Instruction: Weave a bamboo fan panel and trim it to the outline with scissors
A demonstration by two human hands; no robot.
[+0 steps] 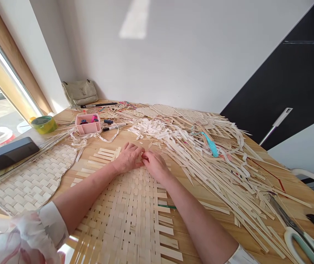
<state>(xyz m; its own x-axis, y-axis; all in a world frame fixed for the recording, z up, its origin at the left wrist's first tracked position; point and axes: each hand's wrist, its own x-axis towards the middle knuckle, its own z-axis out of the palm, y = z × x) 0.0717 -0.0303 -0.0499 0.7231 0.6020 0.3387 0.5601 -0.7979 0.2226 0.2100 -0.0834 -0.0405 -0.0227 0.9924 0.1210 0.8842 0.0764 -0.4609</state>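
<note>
The left hand (127, 158) and right hand (155, 165) rest palm-down at the top edge of a woven mat (126, 214), fingers curled inward, their fingertips (143, 154) meeting over a pale strip (139, 157); whether they pinch it, I cannot tell. The mat lies flat on the worktop (214, 223), its strip ends sticking out along the sides. Left of it lies a finished woven oval (32, 179). A heap of loose strips (214, 176) spreads to the right, with scissors (297, 231) at its lower edge. Farther off stand a pink box (87, 124) holding small spools, a tape roll (43, 124) and a bag (79, 92).
</note>
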